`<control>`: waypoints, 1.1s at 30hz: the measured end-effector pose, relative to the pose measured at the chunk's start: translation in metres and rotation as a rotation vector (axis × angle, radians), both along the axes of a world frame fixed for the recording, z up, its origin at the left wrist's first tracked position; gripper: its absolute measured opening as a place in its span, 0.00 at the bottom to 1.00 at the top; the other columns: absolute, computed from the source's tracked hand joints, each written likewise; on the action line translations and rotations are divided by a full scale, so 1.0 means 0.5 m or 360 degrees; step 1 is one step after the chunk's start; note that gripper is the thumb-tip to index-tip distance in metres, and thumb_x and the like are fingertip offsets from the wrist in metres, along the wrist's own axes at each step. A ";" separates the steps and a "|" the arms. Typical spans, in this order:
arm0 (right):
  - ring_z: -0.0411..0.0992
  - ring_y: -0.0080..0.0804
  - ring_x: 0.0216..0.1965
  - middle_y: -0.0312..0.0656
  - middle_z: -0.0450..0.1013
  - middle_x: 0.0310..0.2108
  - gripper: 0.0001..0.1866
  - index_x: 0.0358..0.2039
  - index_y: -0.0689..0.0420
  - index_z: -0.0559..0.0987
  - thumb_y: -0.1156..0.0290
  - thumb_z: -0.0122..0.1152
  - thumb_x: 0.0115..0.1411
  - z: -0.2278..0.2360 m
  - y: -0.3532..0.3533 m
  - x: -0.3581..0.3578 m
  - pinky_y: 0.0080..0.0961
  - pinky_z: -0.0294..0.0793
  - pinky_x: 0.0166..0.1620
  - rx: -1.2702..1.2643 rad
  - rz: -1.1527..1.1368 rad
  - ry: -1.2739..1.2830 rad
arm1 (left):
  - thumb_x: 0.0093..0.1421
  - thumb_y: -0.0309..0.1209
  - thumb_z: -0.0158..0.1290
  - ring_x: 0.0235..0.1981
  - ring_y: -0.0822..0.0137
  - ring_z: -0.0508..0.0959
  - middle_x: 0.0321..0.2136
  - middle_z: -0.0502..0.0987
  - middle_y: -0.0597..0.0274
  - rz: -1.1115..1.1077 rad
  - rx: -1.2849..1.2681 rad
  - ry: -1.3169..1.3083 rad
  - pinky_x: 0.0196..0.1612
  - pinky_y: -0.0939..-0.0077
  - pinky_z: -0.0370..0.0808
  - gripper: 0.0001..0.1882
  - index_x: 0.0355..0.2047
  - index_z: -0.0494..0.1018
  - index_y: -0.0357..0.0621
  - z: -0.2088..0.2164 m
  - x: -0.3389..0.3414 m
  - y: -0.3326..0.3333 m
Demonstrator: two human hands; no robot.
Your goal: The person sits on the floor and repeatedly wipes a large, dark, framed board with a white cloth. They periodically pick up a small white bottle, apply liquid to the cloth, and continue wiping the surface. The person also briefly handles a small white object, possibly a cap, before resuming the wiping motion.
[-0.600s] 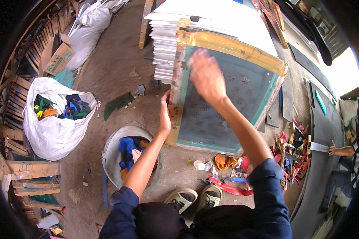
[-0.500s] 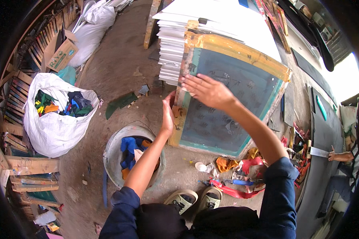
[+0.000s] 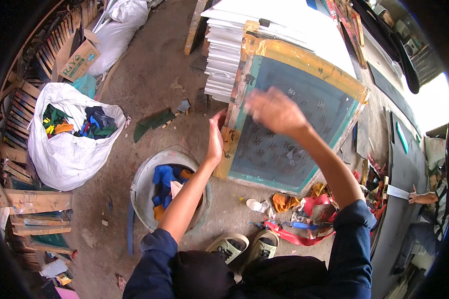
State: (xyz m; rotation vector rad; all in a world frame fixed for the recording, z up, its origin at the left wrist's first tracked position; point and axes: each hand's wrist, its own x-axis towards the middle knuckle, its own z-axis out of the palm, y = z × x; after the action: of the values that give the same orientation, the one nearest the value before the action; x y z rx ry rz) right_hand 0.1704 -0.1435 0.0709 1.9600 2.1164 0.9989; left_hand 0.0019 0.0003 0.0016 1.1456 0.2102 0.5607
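A screen-printing frame (image 3: 351, 87) stands tilted in front of me, leaning against a stack of white sheets (image 3: 223, 65). Its wooden border is wrapped in worn yellow-brown tape, and rows of small dark marks show on the blue-grey mesh (image 3: 269, 144). My left hand (image 3: 216, 139) holds the frame's left side, its fingertips partly hidden by the edge. Over the upper left part of the mesh is my right hand (image 3: 277, 110), smeared by motion. Whether its fingers hold anything cannot be made out.
A round bucket (image 3: 139, 177) with blue and orange cloth scraps stands below my left forearm. Farther left is a white sack (image 3: 67, 159) of scraps. Colourful scraps (image 3: 312, 212) litter the floor at right. Another person's hand (image 3: 415, 196) touches a metal ruler (image 3: 398, 192) on a dark table.
My right hand has lifted from the frame's left border and moved right over the mesh, now blurred. My left hand keeps its place on the frame's side. The view has shifted slightly.
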 end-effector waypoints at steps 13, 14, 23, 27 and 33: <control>0.48 0.26 0.66 0.34 0.52 0.65 0.29 0.64 0.48 0.56 0.62 0.45 0.61 -0.237 -0.085 -0.227 0.34 0.45 0.67 -0.0429 0.0221 0.0153 | 0.64 0.60 0.26 0.62 0.63 0.55 0.59 0.59 0.54 -0.0014 -0.0032 0.0079 0.64 0.68 0.47 0.40 0.59 0.56 0.35 0.028 -0.007 0.003; 0.49 0.25 0.66 0.34 0.53 0.65 0.30 0.64 0.48 0.57 0.64 0.46 0.60 -0.207 -0.069 -0.194 0.35 0.46 0.67 -0.0323 0.0235 0.0056 | 0.65 0.60 0.27 0.62 0.63 0.54 0.60 0.58 0.55 -0.0022 -0.0003 0.0046 0.64 0.68 0.46 0.39 0.59 0.55 0.36 0.027 -0.008 0.009; 0.44 0.31 0.68 0.39 0.48 0.67 0.36 0.65 0.51 0.51 0.58 0.48 0.59 -0.037 0.064 -0.124 0.44 0.37 0.67 0.0250 -0.1046 0.0319 | 0.64 0.60 0.24 0.66 0.64 0.47 0.65 0.48 0.55 -0.0078 0.0128 0.0111 0.66 0.68 0.39 0.41 0.64 0.47 0.38 0.038 -0.016 0.022; 0.44 0.26 0.67 0.33 0.47 0.67 0.33 0.65 0.50 0.52 0.59 0.43 0.60 -0.271 -0.082 -0.289 0.36 0.39 0.68 -0.0501 -0.0194 -0.0001 | 0.65 0.60 0.24 0.67 0.64 0.44 0.66 0.44 0.56 -0.0173 0.0159 0.0196 0.67 0.68 0.37 0.40 0.65 0.45 0.40 0.032 -0.004 0.004; 0.48 0.26 0.66 0.30 0.52 0.65 0.32 0.64 0.44 0.56 0.65 0.48 0.58 -0.089 -0.066 -0.103 0.39 0.40 0.68 -0.0071 -0.0081 0.0331 | 0.64 0.51 0.43 0.62 0.55 0.54 0.61 0.53 0.49 0.0288 0.0829 0.0340 0.63 0.61 0.48 0.37 0.64 0.47 0.41 -0.041 0.005 0.025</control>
State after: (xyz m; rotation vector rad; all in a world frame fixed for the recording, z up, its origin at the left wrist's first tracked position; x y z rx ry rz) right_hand 0.1188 -0.1767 0.0266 2.1688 2.1561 0.7623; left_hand 0.0046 0.0127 -0.0191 1.7069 0.3682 0.6740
